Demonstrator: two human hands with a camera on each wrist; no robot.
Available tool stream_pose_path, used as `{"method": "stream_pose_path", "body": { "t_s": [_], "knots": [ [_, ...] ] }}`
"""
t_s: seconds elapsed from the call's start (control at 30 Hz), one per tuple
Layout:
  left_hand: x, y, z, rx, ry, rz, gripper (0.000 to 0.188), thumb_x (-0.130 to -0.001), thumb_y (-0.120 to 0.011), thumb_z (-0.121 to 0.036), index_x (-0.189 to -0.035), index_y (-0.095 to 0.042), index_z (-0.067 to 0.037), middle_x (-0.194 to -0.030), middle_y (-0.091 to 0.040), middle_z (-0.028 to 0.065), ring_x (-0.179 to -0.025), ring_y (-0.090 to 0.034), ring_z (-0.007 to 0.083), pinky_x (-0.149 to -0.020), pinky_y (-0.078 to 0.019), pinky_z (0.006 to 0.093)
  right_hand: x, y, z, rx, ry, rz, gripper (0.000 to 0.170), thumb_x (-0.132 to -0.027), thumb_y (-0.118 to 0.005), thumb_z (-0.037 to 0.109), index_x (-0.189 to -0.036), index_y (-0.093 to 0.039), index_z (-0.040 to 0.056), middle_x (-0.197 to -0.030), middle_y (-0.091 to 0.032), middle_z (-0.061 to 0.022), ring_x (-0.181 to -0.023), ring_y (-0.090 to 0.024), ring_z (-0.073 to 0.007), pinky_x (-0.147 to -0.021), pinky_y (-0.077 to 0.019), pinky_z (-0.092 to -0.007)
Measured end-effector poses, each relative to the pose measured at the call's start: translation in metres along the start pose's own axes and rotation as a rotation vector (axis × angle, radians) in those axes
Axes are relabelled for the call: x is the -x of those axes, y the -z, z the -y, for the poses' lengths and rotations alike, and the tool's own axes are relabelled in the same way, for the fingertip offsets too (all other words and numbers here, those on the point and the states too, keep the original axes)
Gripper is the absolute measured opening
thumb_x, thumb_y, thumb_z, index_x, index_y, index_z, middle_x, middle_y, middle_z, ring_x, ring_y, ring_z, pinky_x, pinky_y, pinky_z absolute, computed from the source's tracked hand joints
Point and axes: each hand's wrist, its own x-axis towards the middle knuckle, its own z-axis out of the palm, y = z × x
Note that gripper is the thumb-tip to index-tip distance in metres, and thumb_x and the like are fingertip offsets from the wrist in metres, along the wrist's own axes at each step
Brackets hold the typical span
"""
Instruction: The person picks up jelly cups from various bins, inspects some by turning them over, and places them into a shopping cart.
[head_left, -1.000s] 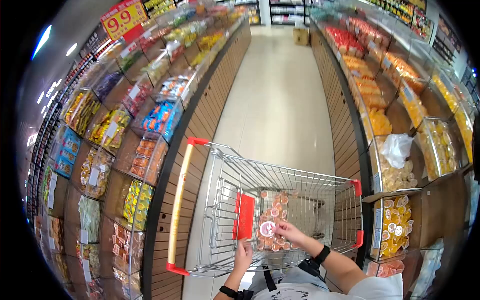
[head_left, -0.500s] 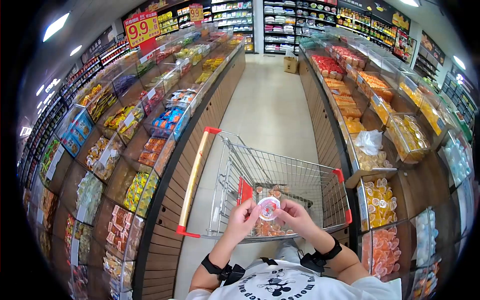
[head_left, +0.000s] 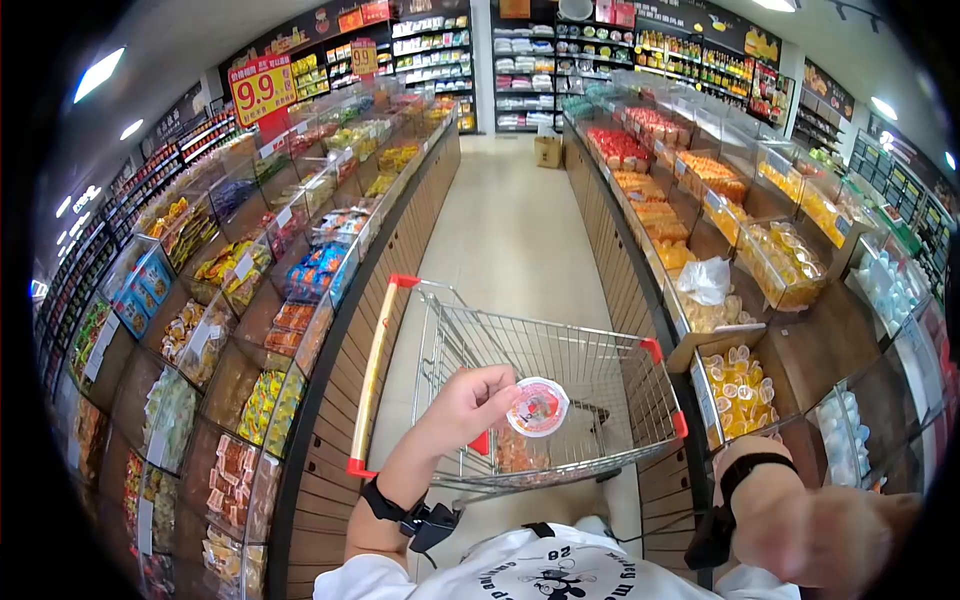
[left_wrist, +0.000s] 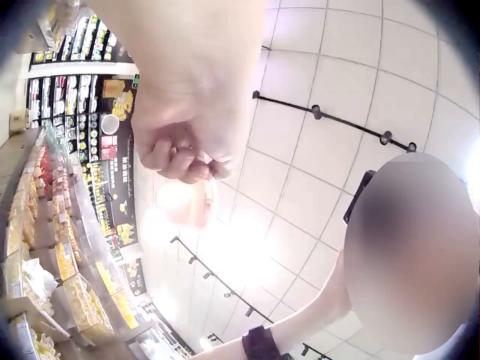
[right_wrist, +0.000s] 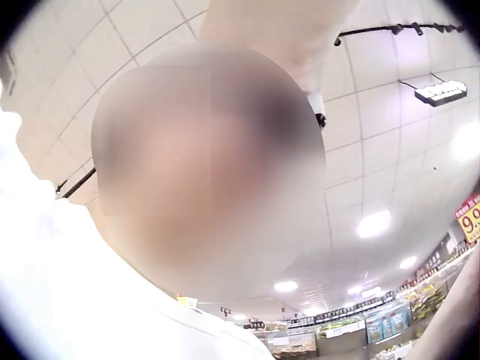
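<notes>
My left hand (head_left: 470,405) grips a jelly cup (head_left: 538,407) at its edge, thumb on top, above the shopping cart (head_left: 500,320). The round lid, white-rimmed with pink and red print, faces up. In the left wrist view the curled fingers (left_wrist: 180,161) hold the cup (left_wrist: 196,204), which is washed out by light. My right hand (head_left: 830,540) is raised close to the head camera at the lower right, blurred, so I cannot tell how its fingers lie. More jelly cups (head_left: 520,455) lie in the cart.
Candy bins line the aisle on the left (head_left: 270,330) and right (head_left: 660,215). A bin of yellow jelly cups (head_left: 738,390) stands right of the cart, near a white plastic bag (head_left: 705,282). A cardboard box (head_left: 548,150) sits at the aisle's far end.
Both hands held the jelly cup half a second ago. Now the right hand has let go and swung up toward the head, while the left hand keeps the cup. The head view has lifted.
</notes>
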Motion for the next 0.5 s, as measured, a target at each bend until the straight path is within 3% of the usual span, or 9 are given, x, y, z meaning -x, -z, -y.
{"method": "stream_pose_path", "body": {
  "t_s": [0.13,0.37,0.4,0.47,0.5],
  "knots": [
    [-0.019,0.007,-0.029,-0.027,-0.055,0.120,0.023,-0.075,-0.043,-0.016,-0.056,-0.035,-0.006,-0.049,-0.032,-0.0053,-0.043,-0.027,0.0013,-0.037,-0.0203,0.0159,-0.013,-0.003,0.048,0.085,0.562,0.204,0.040,-0.080,-0.029,0.021,-0.118,-0.016,0.0195,-0.120,-0.020,-0.0114,-0.112,-0.017,-0.0152,-0.092,-0.0137,-0.0345],
    [-0.052,-0.009,-0.091,-0.410,-0.245,0.449,0.026,-0.076,-0.041,-0.018,-0.055,-0.035,-0.003,-0.047,-0.025,-0.0053,-0.044,-0.023,0.0031,-0.038,-0.0205,0.0200,0.016,0.033,0.013,0.910,-0.711,-0.643,0.022,-0.074,-0.037,0.019,-0.083,-0.042,-0.0001,-0.069,-0.044,-0.0061,-0.062,-0.043,-0.0149,-0.060,-0.0354,-0.0239],
    [-0.056,-0.013,-0.095,-0.381,-0.260,0.504,0.025,-0.076,-0.040,-0.018,-0.057,-0.036,-0.004,-0.047,-0.026,-0.0056,-0.045,-0.024,0.0026,-0.038,-0.0207,0.0195,0.033,0.042,-0.012,0.973,-0.726,-0.769,0.025,-0.074,-0.040,0.022,-0.063,-0.046,-0.0002,-0.056,-0.044,-0.0042,-0.050,-0.041,-0.0119,-0.048,-0.0329,-0.0222],
    [-0.062,-0.023,-0.103,-0.343,-0.229,0.560,0.024,-0.076,-0.040,-0.019,-0.058,-0.036,-0.004,-0.049,-0.026,-0.0058,-0.045,-0.024,0.0024,-0.038,-0.0209,0.0193,0.046,0.053,-0.026,0.777,-0.946,-0.474,0.029,-0.076,-0.039,0.023,-0.061,-0.046,-0.0011,-0.051,-0.044,-0.0037,-0.046,-0.039,-0.0105,-0.045,-0.0322,-0.0210],
    [-0.065,-0.027,-0.105,-0.328,-0.214,0.587,0.024,-0.076,-0.040,-0.020,-0.058,-0.036,-0.004,-0.049,-0.027,-0.0058,-0.045,-0.024,0.0023,-0.038,-0.0210,0.0191,0.047,0.051,-0.025,0.714,-1.010,-0.451,0.030,-0.077,-0.038,0.023,-0.061,-0.046,-0.0013,-0.050,-0.043,-0.0029,-0.046,-0.039,-0.0096,-0.044,-0.0319,-0.0204]
  ]
}}
